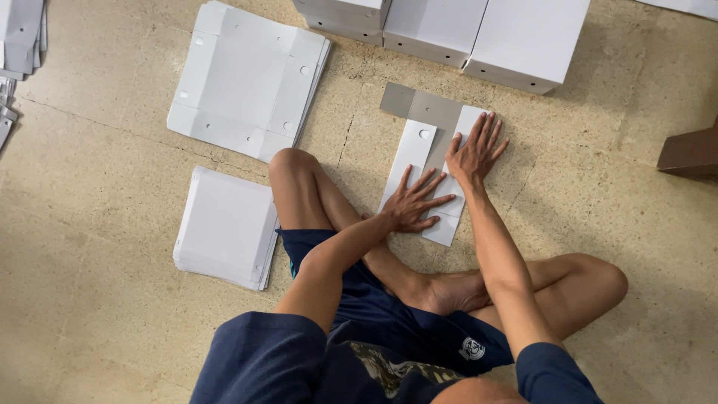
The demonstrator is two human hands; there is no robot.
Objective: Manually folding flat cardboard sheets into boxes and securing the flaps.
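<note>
Cardboard blank (419, 150), half folded on the floor (598, 172) just below the row of finished white boxes (479, 34), lies pinned under the left hand (413, 202) and right hand (473, 153), both flat with fingers spread, apparently to press its creases down.

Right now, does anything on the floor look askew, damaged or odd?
Nothing looks damaged or spilled. Both hands, left hand and right hand, press flat on a partly folded cardboard blank. The flat stacks lie slightly fanned; the floor shows a hairline crack.
</note>
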